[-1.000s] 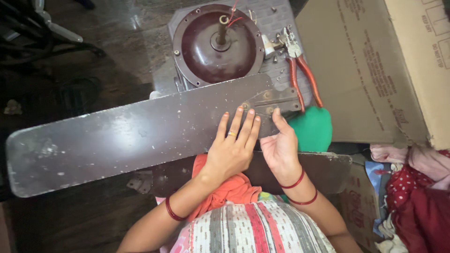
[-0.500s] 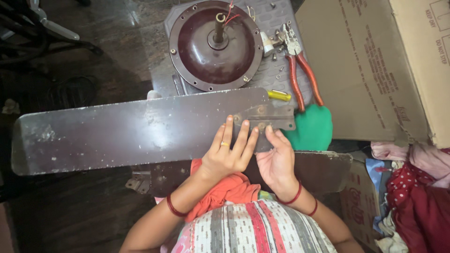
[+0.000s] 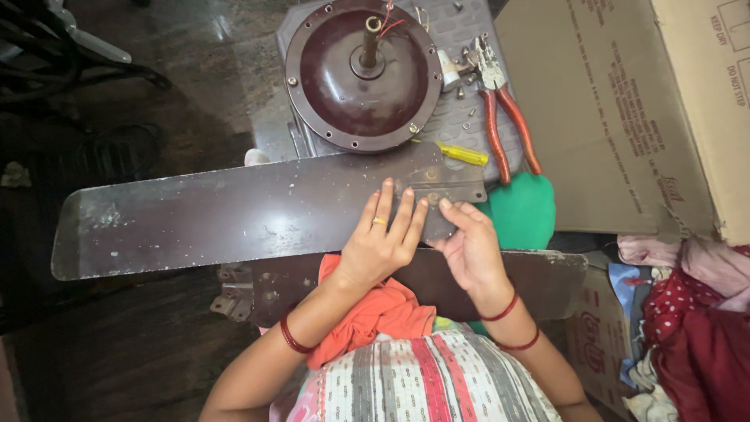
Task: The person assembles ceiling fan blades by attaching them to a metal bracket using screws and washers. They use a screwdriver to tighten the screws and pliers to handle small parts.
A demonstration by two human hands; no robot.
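The left hand (image 3: 380, 242) lies flat, fingers spread, pressing on the long brown fan blade (image 3: 234, 215) near its bracket end; the right hand (image 3: 469, 246) cups that end's lower edge, seemingly steadying it across the lap. Right of them leans a big tan cardboard box (image 3: 625, 109) with dark print on it. Above, the round maroon fan motor (image 3: 363, 74) sits on a grey base, with red-handled pliers (image 3: 504, 117) and a yellow screwdriver (image 3: 462, 154) close beside it.

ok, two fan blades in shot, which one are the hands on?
The upper blade, lying across the lap: left hand flat on it, right hand at its bracket end. The other blade sits underneath, untouched.
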